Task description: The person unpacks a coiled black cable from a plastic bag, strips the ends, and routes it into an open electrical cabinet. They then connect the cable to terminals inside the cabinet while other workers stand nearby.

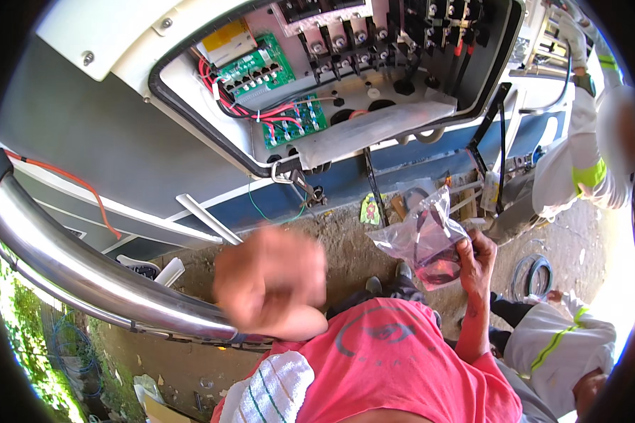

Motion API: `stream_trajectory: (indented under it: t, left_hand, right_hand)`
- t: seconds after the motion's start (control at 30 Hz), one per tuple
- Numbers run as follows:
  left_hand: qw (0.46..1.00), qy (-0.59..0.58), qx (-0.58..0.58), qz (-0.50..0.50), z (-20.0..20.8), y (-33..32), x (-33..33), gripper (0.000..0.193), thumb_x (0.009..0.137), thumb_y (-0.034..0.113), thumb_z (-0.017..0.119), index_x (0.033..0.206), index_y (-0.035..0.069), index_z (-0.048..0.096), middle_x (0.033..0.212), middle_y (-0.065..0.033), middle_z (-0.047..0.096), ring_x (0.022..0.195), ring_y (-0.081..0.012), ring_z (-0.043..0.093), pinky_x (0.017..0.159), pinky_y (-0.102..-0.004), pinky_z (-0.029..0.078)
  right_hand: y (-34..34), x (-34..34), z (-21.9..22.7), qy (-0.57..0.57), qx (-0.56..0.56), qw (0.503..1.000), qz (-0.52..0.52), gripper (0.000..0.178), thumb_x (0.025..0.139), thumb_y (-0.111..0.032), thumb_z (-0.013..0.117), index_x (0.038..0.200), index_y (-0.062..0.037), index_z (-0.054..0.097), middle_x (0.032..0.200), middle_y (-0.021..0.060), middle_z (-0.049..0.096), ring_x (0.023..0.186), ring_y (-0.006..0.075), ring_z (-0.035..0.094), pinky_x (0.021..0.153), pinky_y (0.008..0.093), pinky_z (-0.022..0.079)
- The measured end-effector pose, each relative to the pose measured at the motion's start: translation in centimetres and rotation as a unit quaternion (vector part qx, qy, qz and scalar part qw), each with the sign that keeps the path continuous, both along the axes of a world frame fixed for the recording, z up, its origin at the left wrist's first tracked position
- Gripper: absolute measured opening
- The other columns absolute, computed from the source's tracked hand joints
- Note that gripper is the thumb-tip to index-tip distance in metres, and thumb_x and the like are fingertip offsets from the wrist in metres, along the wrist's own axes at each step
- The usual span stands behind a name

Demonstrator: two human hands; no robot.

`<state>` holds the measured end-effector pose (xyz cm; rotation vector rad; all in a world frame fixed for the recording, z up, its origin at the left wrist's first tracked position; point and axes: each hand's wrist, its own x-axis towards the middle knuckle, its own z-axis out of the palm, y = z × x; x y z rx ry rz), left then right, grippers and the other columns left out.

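Observation:
My right hand (477,257) is closed on the edge of a clear plastic bag (429,236), thumb toward me. Dark and reddish small items show through the bag; their kind is hard to make out. On the other side, in front of my chest, my left hand (271,275) is smeared by motion and its fingers cannot be read. Beyond both hands stands an open electrical cabinet (250,166), with green circuit boards (294,121), red and black wires and rows of dark terminals inside. A sheet of translucent plastic (377,130) lies across its lower lip.
A thick metal rail (113,261) runs along my left. Two co-workers in pale clothing with yellow-green bands are at the right, one far (571,169), one near (561,352). A coil of black cable (540,276) lies on the ground. A white towel (279,388) hangs over my shoulder.

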<state>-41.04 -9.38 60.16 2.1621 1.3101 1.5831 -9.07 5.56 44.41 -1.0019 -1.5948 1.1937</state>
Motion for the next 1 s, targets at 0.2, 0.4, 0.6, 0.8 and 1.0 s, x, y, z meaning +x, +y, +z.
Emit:
stream_trajectory:
  t: [0.2,0.4,0.6,0.8,1.0]
  left_hand:
    - [0.872,-0.019,-0.009,-0.489,1.3,-2.1,-0.1,0.015,0.097,0.013,0.073,0.107,0.003,0.074,0.101,-0.0102,0.073,0.078,-0.0244,0.069,0.069,-0.0371,0.054]
    - [0.872,-0.056,-0.016,-0.486,-0.3,-2.8,0.3,0.016,0.098,0.014,0.073,0.108,0.003,0.074,0.102,-0.0107,0.073,0.080,-0.0249,0.069,0.071,-0.0374,0.054]
    - [0.890,-0.091,-0.028,-0.446,-3.2,-4.6,-0.1,0.018,0.098,0.016,0.073,0.110,0.003,0.074,0.103,-0.0112,0.073,0.082,-0.0255,0.069,0.074,-0.0376,0.054]
    - [0.903,-0.139,-0.062,-0.402,-6.6,-6.4,-0.6,0.019,0.099,0.017,0.072,0.111,0.002,0.074,0.105,-0.0116,0.074,0.085,-0.0260,0.070,0.076,-0.0379,0.054]
    - [0.919,-0.172,-0.113,-0.337,-10.4,-8.1,-0.6,0.021,0.100,0.019,0.072,0.112,0.002,0.073,0.106,-0.0121,0.074,0.087,-0.0266,0.070,0.078,-0.0381,0.054]
  right_hand:
    - [0.1,-0.7,1.2,-0.019,0.018,0.998,0.051,0.041,0.105,-0.031,0.075,0.078,-0.0031,0.061,0.071,-0.0030,0.052,0.068,0.0099,0.047,0.056,0.0327,0.037]
    - [-0.3,-0.4,1.0,-0.014,0.013,0.999,0.036,0.036,0.106,-0.027,0.074,0.082,-0.0023,0.061,0.077,-0.0039,0.054,0.073,0.0093,0.048,0.061,0.0333,0.040]
    - [-0.3,0.6,-0.3,0.003,-0.009,1.000,0.028,0.024,0.106,-0.021,0.074,0.110,0.0021,0.077,0.092,-0.0002,0.071,0.083,0.0110,0.062,0.072,0.0290,0.050]
    - [-0.3,1.4,-1.9,-0.023,-0.033,0.999,0.021,0.032,0.106,-0.025,0.075,0.121,0.0029,0.077,0.096,0.0015,0.074,0.084,0.0108,0.067,0.072,0.0276,0.053]
    - [-0.8,1.6,-4.2,-0.077,-0.011,0.997,0.020,0.032,0.106,-0.029,0.077,0.116,0.0012,0.076,0.085,-0.0010,0.070,0.069,0.0092,0.059,0.059,0.0252,0.045]
